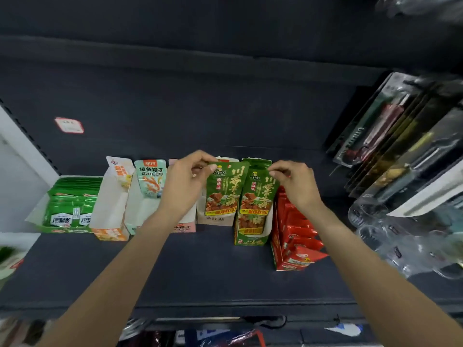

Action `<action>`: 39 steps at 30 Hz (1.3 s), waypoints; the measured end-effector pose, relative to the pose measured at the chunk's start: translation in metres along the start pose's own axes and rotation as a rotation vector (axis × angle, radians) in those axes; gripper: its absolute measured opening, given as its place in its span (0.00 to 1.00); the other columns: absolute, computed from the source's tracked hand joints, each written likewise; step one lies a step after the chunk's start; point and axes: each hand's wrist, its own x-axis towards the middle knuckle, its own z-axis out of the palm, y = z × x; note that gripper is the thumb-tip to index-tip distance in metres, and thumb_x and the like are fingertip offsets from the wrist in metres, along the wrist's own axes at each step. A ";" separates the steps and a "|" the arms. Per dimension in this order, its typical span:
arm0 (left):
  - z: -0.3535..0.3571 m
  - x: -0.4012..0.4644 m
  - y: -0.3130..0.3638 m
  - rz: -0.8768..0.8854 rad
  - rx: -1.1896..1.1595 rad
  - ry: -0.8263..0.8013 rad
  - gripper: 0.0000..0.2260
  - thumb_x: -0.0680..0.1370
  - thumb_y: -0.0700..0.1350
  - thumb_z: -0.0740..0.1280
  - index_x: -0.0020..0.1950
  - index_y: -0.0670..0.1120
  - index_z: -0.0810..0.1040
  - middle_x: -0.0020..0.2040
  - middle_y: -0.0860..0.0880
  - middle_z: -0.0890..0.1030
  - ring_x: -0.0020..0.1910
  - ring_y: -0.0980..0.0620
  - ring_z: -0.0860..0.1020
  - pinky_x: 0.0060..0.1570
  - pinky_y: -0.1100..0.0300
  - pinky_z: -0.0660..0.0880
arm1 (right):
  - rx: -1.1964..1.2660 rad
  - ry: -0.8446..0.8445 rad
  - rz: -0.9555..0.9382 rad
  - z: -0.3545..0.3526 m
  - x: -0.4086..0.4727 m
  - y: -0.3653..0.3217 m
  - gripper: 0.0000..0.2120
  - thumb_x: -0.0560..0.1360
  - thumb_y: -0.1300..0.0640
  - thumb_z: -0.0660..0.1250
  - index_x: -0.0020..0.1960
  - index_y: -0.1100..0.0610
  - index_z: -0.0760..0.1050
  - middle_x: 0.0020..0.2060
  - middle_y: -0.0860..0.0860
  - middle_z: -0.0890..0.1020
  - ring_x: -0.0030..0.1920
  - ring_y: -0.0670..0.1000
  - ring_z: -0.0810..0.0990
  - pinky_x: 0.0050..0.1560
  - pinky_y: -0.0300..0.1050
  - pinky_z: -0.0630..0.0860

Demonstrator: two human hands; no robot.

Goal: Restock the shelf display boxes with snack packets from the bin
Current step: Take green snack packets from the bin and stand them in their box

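1. Head view looks down on a dark grey shelf (175, 266) with a row of open-top cardboard display boxes along it.
2. The left hand (185, 186) has its grip pinched on the top corner of a glossy green snack packet with a red food picture (223, 189). It hangs upright in front of the plain beige carton (215, 219), probably so the label faces out.
3. The right hand (295, 181) has its grip clamped on the top edge of a second matching green packet (255, 194), whose bottom sits in the green display box with a cut-away front (250, 236).
4. Holding both by the top likely lets them slide in straight.
5. The red box of red packets (293, 236) next door looks pretty full, and the green box of flat green sachets (70, 204) far left too.
6. No bin visible anywhere.
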 end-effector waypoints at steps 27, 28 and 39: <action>0.095 0.021 -0.041 -0.137 0.210 -0.176 0.03 0.76 0.40 0.68 0.48 0.46 0.80 0.44 0.51 0.81 0.42 0.53 0.79 0.47 0.56 0.77 | 0.084 -0.119 0.121 0.019 0.003 0.048 0.05 0.73 0.62 0.70 0.48 0.55 0.82 0.41 0.49 0.83 0.44 0.47 0.81 0.49 0.42 0.77; 0.096 0.019 -0.044 -0.141 0.245 -0.188 0.04 0.76 0.41 0.68 0.49 0.46 0.80 0.45 0.51 0.81 0.42 0.53 0.78 0.47 0.58 0.77 | 0.043 -0.127 0.113 0.023 0.002 0.051 0.05 0.73 0.61 0.70 0.47 0.55 0.82 0.42 0.49 0.83 0.45 0.46 0.80 0.50 0.43 0.77; 0.089 0.014 -0.034 -0.039 0.341 -0.176 0.11 0.76 0.43 0.68 0.58 0.47 0.77 0.56 0.48 0.77 0.47 0.53 0.77 0.49 0.55 0.77 | 0.040 -0.144 0.072 0.013 -0.001 0.037 0.13 0.73 0.61 0.70 0.58 0.56 0.78 0.51 0.51 0.81 0.48 0.47 0.79 0.49 0.35 0.72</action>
